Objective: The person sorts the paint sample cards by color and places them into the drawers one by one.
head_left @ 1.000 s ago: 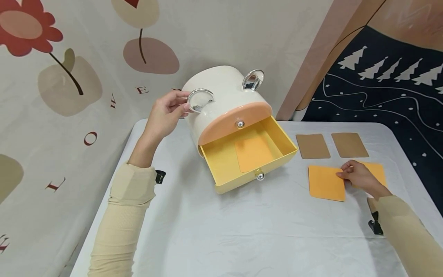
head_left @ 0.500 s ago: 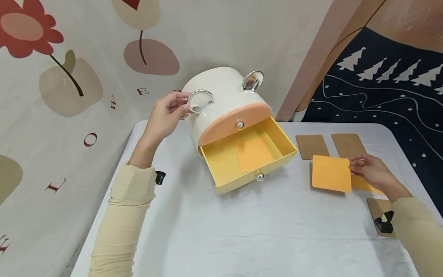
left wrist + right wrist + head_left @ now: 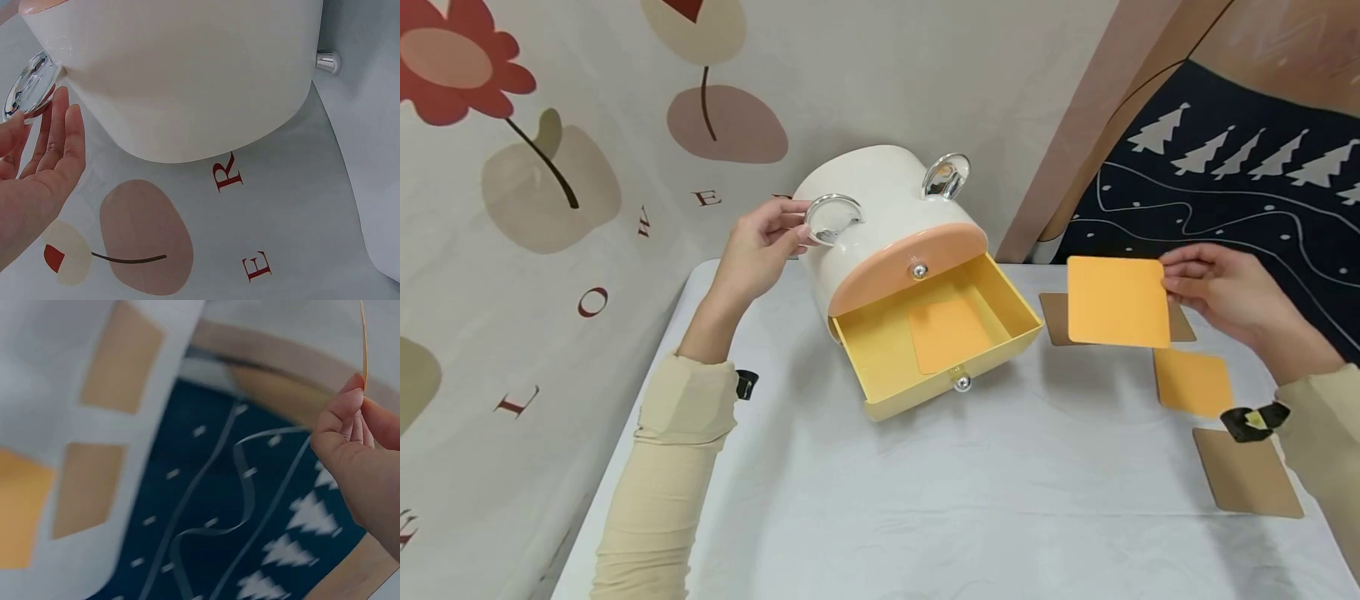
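Note:
My left hand [image 3: 765, 247] pinches the left silver ear [image 3: 833, 219] of a white storage box [image 3: 872, 179] between thumb and fingers. Below the box's peach upper front [image 3: 902, 258], a yellow drawer [image 3: 880, 367] stands pulled out, and one orange card [image 3: 951, 333] lies inside it. At the right, my right hand [image 3: 1225, 287] pinches an orange square card [image 3: 1117, 300] by its right edge, held up above the table. In the right wrist view that held card [image 3: 364, 347] appears edge-on between thumb and fingers.
Another orange card [image 3: 1192, 383] lies on the white table [image 3: 1000, 500] at the right, with a brown card [image 3: 1247, 471] nearer the front. Brown cards [image 3: 1055, 321] behind are partly covered by the raised card. A patterned cloth [image 3: 1225, 192] hangs at the back right.
My right hand has lifted the orange card off the table and raised it toward the back, over the brown cards. My left hand has stayed on the silver ear.

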Demonstrator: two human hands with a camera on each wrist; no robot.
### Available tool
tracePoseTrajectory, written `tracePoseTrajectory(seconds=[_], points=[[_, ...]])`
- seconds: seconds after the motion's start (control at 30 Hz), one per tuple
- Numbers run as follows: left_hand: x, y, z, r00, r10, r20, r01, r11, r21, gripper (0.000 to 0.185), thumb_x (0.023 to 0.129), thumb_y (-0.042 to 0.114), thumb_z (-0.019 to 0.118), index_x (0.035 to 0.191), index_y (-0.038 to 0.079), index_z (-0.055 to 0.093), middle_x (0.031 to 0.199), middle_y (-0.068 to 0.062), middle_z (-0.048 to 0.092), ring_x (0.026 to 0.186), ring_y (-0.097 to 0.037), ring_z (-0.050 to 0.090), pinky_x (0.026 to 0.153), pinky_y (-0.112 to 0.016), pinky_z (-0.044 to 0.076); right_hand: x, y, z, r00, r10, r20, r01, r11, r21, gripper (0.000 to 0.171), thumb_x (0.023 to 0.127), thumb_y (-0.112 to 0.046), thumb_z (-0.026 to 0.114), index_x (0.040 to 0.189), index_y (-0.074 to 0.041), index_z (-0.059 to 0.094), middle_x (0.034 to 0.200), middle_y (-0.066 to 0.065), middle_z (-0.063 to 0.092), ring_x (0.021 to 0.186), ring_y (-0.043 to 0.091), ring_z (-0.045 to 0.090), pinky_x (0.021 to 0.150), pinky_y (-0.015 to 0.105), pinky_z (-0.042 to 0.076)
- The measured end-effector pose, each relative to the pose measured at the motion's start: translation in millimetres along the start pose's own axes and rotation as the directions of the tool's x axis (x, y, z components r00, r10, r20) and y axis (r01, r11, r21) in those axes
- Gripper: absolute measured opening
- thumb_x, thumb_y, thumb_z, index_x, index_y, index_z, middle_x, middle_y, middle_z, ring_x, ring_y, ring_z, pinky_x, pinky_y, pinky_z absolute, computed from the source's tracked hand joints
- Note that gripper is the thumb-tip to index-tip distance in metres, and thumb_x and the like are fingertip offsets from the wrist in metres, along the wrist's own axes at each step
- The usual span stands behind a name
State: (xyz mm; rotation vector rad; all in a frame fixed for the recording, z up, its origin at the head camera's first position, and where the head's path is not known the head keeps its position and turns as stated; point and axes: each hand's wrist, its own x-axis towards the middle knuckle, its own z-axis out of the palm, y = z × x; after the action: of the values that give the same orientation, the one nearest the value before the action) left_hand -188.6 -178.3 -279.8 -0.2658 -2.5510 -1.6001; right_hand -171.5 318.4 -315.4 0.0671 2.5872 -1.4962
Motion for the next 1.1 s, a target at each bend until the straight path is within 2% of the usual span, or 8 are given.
tracePoseTrajectory(seconds=[0.23, 0.37, 0.5, 0.7, 0.83, 1.1], points=[[-0.5, -0.3, 0.0, 1.000, -0.017, 0.000, 0.017, 1.000, 0.011, 0.029, 0.091, 0.005, 0.055, 0.119, 0.002, 0.056, 0.113, -0.017, 0.059, 0.089, -0.017, 0.061, 0.079, -0.026, 0.052, 13, -54, 34, 0.996, -0.031, 0.089, 0.034, 0.999, -0.031, 0.026, 0.094, 0.001, 0.045, 0.119, 0.004, 0.039, 0.095, -0.004, 0.055, 0.082, 0.008, 0.056, 0.074, 0.017, 0.052], [-0.9, -0.2, 0.4, 1.000, -0.015, -0.001, 0.015, 1.000, 0.011, 0.029, 0.090, 0.005, 0.055, 0.119, 0.002, 0.056, 0.113, -0.017, 0.059, 0.089, -0.017, 0.061, 0.079, -0.026, 0.052, 21, -72, 60, 0.987, -0.044, 0.153, 0.041, 0.999, 0.023, 0.029, 0.092, 0.001, 0.049, 0.119, 0.007, 0.040, 0.094, 0.001, 0.056, 0.080, 0.010, 0.057, 0.073, 0.020, 0.053], [-0.7, -0.1, 1.2, 1.000, -0.006, 0.000, 0.006, 1.000, 0.006, 0.028, 0.090, 0.005, 0.055, 0.118, 0.001, 0.057, 0.113, -0.017, 0.059, 0.088, -0.016, 0.062, 0.079, -0.027, 0.053, 30, -79, 85, 0.981, -0.033, 0.193, 0.019, 0.997, 0.070, 0.028, 0.090, 0.003, 0.052, 0.116, 0.009, 0.042, 0.090, 0.005, 0.057, 0.075, 0.012, 0.057, 0.070, 0.021, 0.054], [-0.2, -0.6, 1.5, 1.000, -0.005, 0.001, 0.005, 1.000, 0.016, 0.029, 0.090, 0.005, 0.055, 0.119, 0.002, 0.056, 0.112, -0.017, 0.059, 0.088, -0.016, 0.062, 0.079, -0.028, 0.053, 40, -81, 110, 0.973, -0.010, 0.232, -0.001, 0.999, 0.051, 0.026, 0.089, 0.005, 0.052, 0.114, 0.009, 0.045, 0.091, 0.011, 0.054, 0.071, 0.014, 0.055, 0.066, 0.018, 0.053], [0.6, -1.3, 1.4, 1.000, 0.001, -0.001, -0.001, 1.000, 0.019, 0.028, 0.091, 0.005, 0.055, 0.119, 0.002, 0.057, 0.112, -0.017, 0.059, 0.087, -0.016, 0.062, 0.079, -0.027, 0.053, 45, -83, 122, 0.969, -0.022, 0.247, 0.011, 0.999, 0.044, 0.025, 0.089, 0.007, 0.051, 0.112, 0.010, 0.046, 0.091, 0.014, 0.054, 0.070, 0.014, 0.055, 0.066, 0.019, 0.053], [0.9, -1.3, 0.4, 1.000, 0.010, 0.001, -0.010, 1.000, 0.010, 0.028, 0.090, 0.004, 0.055, 0.118, 0.001, 0.056, 0.111, -0.018, 0.059, 0.087, -0.015, 0.062, 0.079, -0.027, 0.053, 48, -91, 133, 0.977, -0.017, 0.212, 0.016, 1.000, 0.007, 0.022, 0.089, 0.007, 0.050, 0.111, 0.008, 0.049, 0.092, 0.015, 0.053, 0.071, 0.016, 0.054, 0.065, 0.018, 0.053]])
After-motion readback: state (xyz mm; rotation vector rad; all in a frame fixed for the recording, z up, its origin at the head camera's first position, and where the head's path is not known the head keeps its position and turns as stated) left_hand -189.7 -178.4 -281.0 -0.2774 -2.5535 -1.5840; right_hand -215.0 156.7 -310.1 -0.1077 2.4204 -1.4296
